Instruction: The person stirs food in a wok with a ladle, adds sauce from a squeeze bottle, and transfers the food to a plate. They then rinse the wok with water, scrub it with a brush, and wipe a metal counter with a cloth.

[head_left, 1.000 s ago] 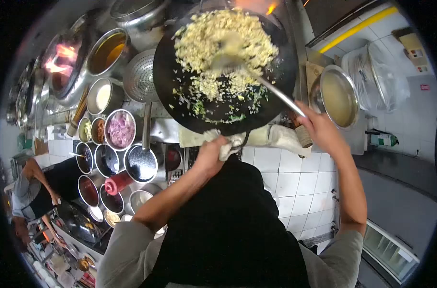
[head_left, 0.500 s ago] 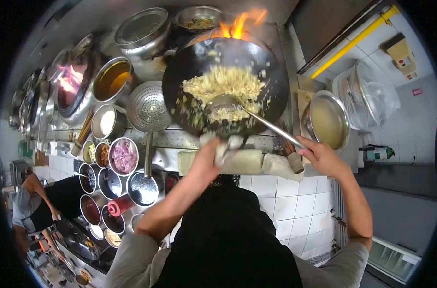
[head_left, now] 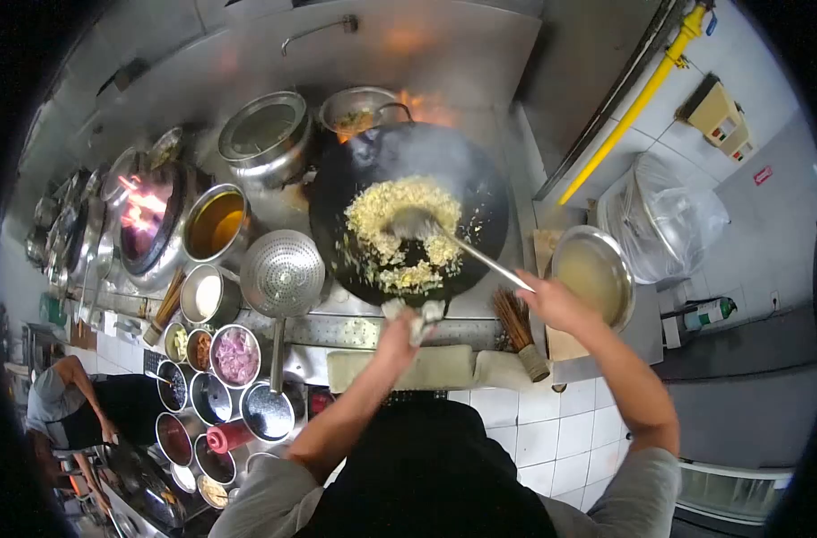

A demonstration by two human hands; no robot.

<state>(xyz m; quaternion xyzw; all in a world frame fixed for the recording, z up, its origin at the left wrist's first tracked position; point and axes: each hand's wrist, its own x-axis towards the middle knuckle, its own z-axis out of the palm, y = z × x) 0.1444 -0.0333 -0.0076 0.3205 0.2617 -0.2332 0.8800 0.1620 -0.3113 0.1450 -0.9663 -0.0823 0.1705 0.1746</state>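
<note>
My left hand [head_left: 397,343] is closed around a pale folded cloth [head_left: 429,314] at the near rim of a large black wok [head_left: 485,193]. Chopped pale yellow food that looks like fried rice with green bits [head_left: 398,199] lies in the wok. My right hand [head_left: 561,305] grips the handle end of a long metal ladle [head_left: 485,258]. The ladle's bowl rests among the food near the wok's middle.
Left of the wok are a perforated strainer [head_left: 283,269], a pot of amber liquid [head_left: 216,231] and a bowl of chopped onion [head_left: 235,356]. Flames rise from a burner [head_left: 142,215] further left. A cloudy-liquid basin [head_left: 597,278] and a bamboo brush [head_left: 521,334] sit right. Another person [head_left: 77,394] stands far left.
Food that was blurred and flying above the wok now lies inside it. The tall flames behind the wok have shrunk. Both hands keep their grips, and the view has tilted upward.
</note>
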